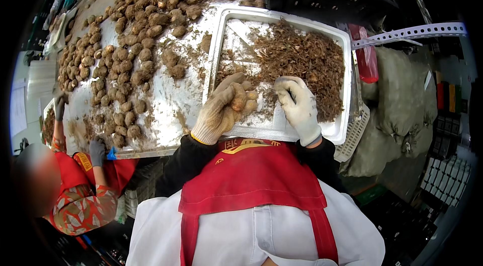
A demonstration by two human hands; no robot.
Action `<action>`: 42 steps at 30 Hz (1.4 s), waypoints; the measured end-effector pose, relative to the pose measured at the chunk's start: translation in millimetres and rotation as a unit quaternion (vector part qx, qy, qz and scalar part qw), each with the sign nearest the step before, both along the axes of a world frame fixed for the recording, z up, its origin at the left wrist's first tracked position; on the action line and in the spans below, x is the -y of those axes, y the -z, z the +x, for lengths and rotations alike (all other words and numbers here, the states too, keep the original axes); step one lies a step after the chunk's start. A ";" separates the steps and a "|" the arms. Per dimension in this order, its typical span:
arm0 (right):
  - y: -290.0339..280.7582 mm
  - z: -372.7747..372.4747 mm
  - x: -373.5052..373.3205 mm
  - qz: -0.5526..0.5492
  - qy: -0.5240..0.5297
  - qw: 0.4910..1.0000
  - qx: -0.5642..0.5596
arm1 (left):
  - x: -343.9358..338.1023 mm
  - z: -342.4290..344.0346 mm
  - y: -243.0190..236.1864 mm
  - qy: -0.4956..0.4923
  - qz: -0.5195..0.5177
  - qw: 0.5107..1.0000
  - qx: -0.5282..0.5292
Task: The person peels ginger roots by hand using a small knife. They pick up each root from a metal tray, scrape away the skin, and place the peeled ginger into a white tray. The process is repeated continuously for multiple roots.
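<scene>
Metal table [166, 100] strewn with brown bulbs [146, 39] carries a tray [236, 24] of peelings [302, 55], over which the left hand [221, 107] grips 1 bulb [241, 97] while the right hand [299, 102] curls closed around a small tool.

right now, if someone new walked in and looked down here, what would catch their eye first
Probably the big heap of brown, earthy bulbs spread over the metal table, up and to the left. Next, the metal tray at centre, half covered in brown peelings. Over the tray, the left hand in a tan glove grips a bulb, and the white-gloved right hand works close beside it.
</scene>
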State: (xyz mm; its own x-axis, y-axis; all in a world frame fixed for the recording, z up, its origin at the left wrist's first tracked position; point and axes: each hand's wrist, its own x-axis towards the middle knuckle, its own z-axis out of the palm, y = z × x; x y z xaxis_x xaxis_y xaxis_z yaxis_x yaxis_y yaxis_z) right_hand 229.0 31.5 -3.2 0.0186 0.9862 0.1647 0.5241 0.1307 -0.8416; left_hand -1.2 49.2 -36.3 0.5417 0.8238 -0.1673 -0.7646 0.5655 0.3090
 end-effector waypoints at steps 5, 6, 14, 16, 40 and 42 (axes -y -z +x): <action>-11.2 -5.3 -1.7 0.006 -0.011 0.999 0.035 | 1.2 2.1 -28.7 0.003 0.044 0.978 -0.202; -13.0 -4.3 -0.2 -0.027 -0.026 0.999 0.028 | 1.6 3.3 -30.6 0.003 0.081 0.963 -0.255; -22.4 -16.8 -1.0 -0.072 -0.053 0.995 -0.053 | 1.0 3.7 -48.4 0.030 0.275 0.781 -0.560; -26.2 -23.2 -0.2 -0.094 -0.067 0.991 -0.068 | 0.7 3.5 -52.6 0.038 0.307 0.722 -0.619; -10.7 -23.6 -3.0 -0.190 -0.013 0.954 -0.233 | 13.4 -32.3 -44.9 0.017 0.087 0.937 -0.337; -5.0 -27.2 0.9 -0.189 -0.019 0.953 -0.237 | 20.7 -55.0 -33.1 0.021 0.026 0.950 -0.311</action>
State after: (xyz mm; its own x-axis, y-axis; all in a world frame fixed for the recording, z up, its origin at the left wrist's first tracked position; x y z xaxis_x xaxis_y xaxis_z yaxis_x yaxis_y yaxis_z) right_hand 201.8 30.6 1.8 -0.0349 0.9747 -0.2209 0.0748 -0.2178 -0.9731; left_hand -56.3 28.5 -3.2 0.3845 0.8189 -0.4261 -0.4019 0.5641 0.7213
